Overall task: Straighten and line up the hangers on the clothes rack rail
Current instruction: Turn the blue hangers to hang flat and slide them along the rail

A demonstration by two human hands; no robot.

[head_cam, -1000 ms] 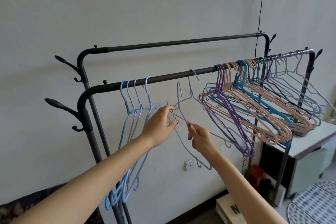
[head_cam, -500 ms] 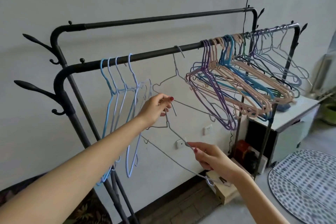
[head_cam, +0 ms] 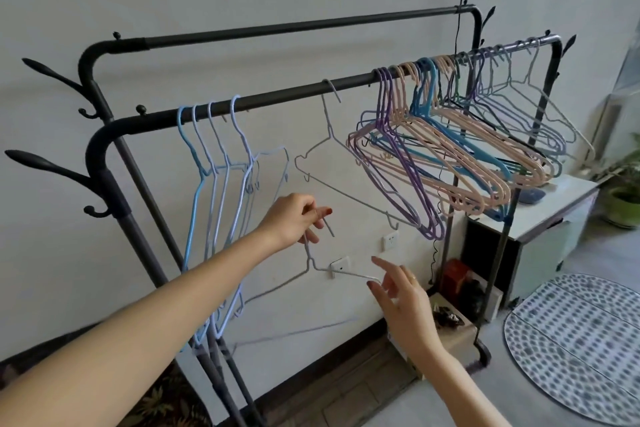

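Hanger (head_cam: 313, 269), grey wire, hangs off the rail (head_cam: 298, 94), below it, its hook pinched in the left hand (head_cam: 294, 218). Right hand (head_cam: 401, 295), fingers spread, touches its shoulder. Another grey hanger (head_cam: 332, 149) dangles from the rail, between blue hangers (head_cam: 214, 184) and a mixed bunch (head_cam: 450, 149).

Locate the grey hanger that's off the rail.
Head view, lower centre: the grey hanger hangs below the front rail, its hook pinched by the left hand, right hand beside its shoulder.
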